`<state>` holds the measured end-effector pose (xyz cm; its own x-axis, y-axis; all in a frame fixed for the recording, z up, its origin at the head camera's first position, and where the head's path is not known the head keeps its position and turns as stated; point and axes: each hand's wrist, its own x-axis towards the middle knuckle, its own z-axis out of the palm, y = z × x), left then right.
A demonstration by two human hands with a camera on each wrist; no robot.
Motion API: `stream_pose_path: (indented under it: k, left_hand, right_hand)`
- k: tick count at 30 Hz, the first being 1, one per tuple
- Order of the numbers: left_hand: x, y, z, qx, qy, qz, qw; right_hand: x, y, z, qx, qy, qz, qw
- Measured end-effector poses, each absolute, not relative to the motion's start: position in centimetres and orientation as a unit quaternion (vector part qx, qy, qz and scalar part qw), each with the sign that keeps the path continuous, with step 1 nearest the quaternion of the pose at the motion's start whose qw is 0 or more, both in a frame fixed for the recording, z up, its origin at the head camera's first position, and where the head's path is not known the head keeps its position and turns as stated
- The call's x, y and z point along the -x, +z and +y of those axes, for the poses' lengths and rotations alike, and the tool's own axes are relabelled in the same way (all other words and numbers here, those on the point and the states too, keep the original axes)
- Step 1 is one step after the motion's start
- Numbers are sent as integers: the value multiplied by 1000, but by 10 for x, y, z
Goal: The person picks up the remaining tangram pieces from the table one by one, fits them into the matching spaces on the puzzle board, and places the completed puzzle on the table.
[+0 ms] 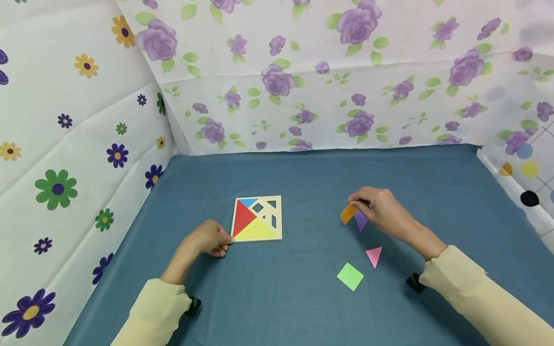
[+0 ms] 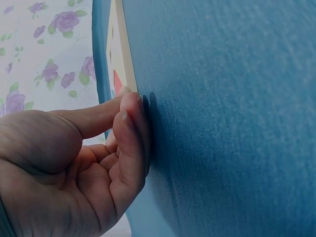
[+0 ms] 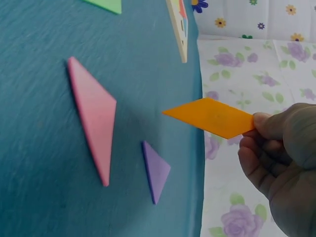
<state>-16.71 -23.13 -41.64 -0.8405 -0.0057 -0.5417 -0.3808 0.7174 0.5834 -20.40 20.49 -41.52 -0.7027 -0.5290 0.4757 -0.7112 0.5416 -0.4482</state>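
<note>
We had the blue tablecloth [image 1: 298, 298] across the middle and bottom of the frame, and left of centre lay the wooden tangram tray [image 1: 279, 214], unfilled slots on its right side! Nearest it, we saw the left hand [image 1: 209, 238], thumb and fingers pinching the lower-left corner. Over at right of centre, the right hand [image 1: 383, 205] had its fingers curled, pinching one end of the orange parallelogram [image 1: 347, 215]. There was our crux: tray well off to the piece's left, and, in the right-wrist view, its long axis nearly level, free tip pointing left! Toward the lower right, we spotted the green square [image 1: 350, 277], pink triangle [image 1: 374, 256] and purple triangle [image 1: 360, 221].
</note>
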Motion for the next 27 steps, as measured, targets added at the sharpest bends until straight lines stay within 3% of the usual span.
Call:
stream_pose_path:
  k: [27]
  left_hand:
    - [168, -418, -230, 125, 362, 887, 259]
  right_hand:
    - [223, -384, 134, -357, 417, -831, 94]
